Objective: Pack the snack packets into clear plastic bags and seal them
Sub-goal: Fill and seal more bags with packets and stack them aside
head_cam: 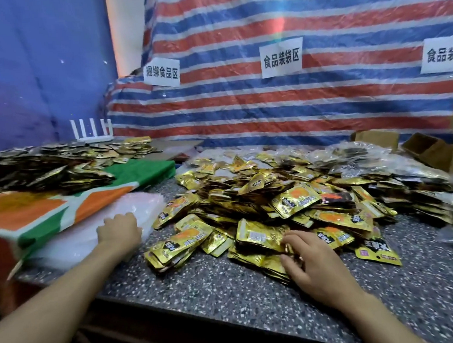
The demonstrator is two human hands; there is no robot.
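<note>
Speckled grey counter (228,291) runs under a striped tarp (269,109), and the snack packets (275,194) lie across its middle in a loose gold heap. My right hand (315,267) is at the heap's near edge, thumb on top and fingers curled under a small stack, so I read it as gripping those packets. My left hand (119,231) rests knuckles-up on the clear plastic bags (90,234) stacked flat beside the heap. Its fingertips are tucked out of sight, so I can't tell whether it pinches a bag or only presses on it. My worry is the foil: slick packets could fan out of the grip or drag neighbours off the counter's front edge. The thin bags may also cling together (two could lift as one). Hard to make out are the film-wrapped bundles (353,154) at the back, whose contents blur. The rightmost paper sign (445,54) is cut off by the frame, and nothing for sealing is in view.
</note>
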